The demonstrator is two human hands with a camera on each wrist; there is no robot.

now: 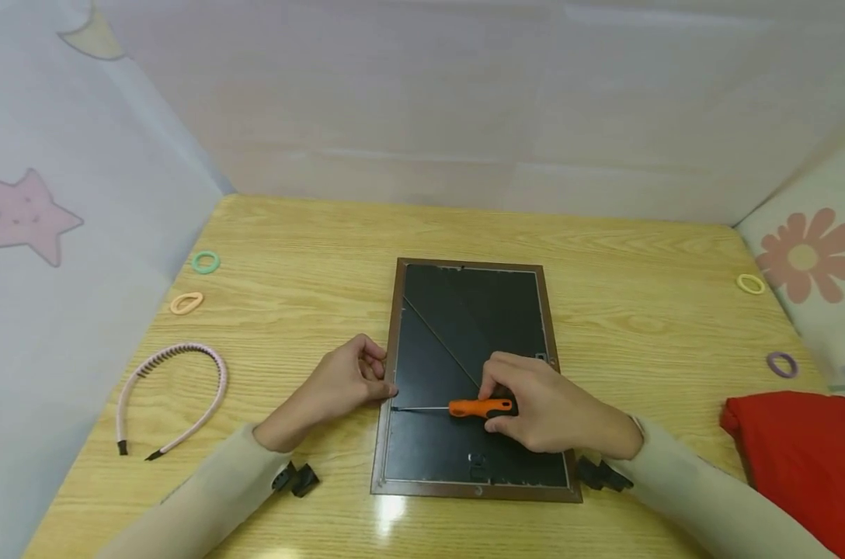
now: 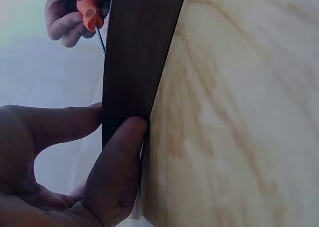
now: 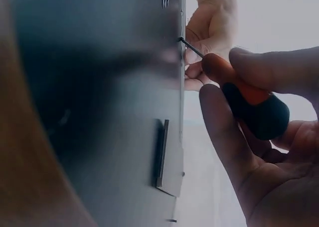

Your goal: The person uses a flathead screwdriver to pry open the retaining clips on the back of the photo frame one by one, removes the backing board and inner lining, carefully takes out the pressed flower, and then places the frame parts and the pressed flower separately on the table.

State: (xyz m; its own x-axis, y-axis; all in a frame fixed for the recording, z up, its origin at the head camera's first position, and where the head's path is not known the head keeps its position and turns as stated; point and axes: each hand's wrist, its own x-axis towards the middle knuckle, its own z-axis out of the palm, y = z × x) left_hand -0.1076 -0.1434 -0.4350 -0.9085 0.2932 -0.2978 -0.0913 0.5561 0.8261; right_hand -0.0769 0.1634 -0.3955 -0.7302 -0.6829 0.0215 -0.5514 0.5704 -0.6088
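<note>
A picture frame [image 1: 473, 380] with a brown rim and black backing lies face down on the wooden table. My left hand [image 1: 349, 376] pinches its left rim, the thumb on the back side and the fingers along the outer side, as the left wrist view shows up close. In my right hand [image 1: 534, 400] is a screwdriver [image 1: 473, 407] with an orange and black handle, gripped between thumb and fingers. Its shaft lies low over the backing and points left. The tip is at a small metal tab [image 3: 180, 39] along the rim, near my left thumb.
A pink headband [image 1: 221, 373] lies at the left, with a green hair tie [image 1: 205, 255] and an orange hair tie [image 1: 186, 296] beyond it. At the right are a yellow hair tie [image 1: 751, 276], a purple one and a red cloth [image 1: 800, 458]. Light curtains surround the table.
</note>
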